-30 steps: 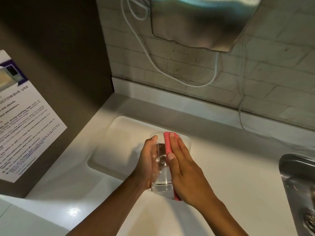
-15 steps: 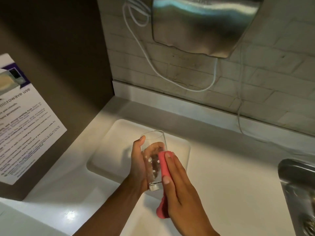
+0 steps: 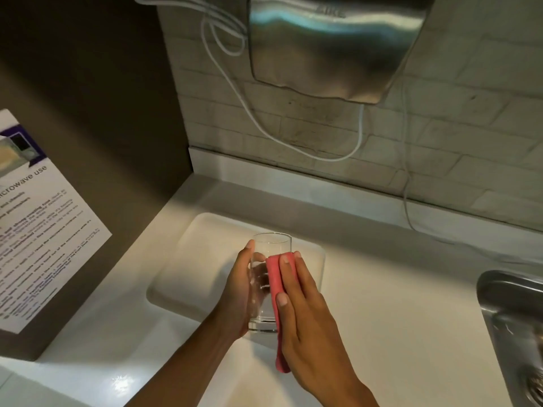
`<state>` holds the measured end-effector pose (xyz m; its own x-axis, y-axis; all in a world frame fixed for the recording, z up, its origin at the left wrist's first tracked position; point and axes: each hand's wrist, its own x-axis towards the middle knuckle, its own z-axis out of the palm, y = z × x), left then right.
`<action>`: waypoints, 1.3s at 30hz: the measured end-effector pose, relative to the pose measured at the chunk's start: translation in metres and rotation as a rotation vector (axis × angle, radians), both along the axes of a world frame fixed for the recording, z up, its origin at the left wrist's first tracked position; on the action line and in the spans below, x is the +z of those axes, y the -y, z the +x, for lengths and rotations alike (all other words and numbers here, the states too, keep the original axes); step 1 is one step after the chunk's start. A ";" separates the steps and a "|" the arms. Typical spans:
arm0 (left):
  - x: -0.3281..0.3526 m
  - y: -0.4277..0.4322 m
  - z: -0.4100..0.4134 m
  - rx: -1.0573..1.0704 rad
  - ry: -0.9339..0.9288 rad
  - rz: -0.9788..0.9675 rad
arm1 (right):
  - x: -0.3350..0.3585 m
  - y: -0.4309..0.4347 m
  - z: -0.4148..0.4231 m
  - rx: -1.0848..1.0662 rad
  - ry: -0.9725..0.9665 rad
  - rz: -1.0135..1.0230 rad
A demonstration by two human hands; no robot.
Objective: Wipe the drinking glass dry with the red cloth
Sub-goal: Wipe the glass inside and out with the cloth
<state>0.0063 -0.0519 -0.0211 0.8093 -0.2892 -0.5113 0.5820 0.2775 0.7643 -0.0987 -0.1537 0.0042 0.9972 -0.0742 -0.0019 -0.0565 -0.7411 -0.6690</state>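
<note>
A clear drinking glass [image 3: 266,251] is held upright above the white counter, rim up. My left hand [image 3: 239,292] wraps its left side, thumb near the rim. The red cloth [image 3: 274,284] is folded into a long strip and lies flat against the glass's right side, reaching almost to the rim and hanging below the base. My right hand [image 3: 305,315] presses the cloth to the glass with flat, straight fingers. The far side of the glass is hidden by both hands.
A shallow white tray-shaped recess [image 3: 199,254] lies under the glass. A steel sink [image 3: 511,318] is at the right edge. A metal hand dryer [image 3: 335,45] with white cables [image 3: 264,124] hangs on the brick wall. A printed notice [image 3: 38,224] is on the dark left panel.
My right hand and the cloth slid down the glass, then back up near the rim. The glass went from tilted left to upright.
</note>
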 end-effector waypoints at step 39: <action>-0.023 0.001 -0.010 -0.162 -0.028 -0.388 | 0.011 0.013 0.003 -0.032 -0.084 0.353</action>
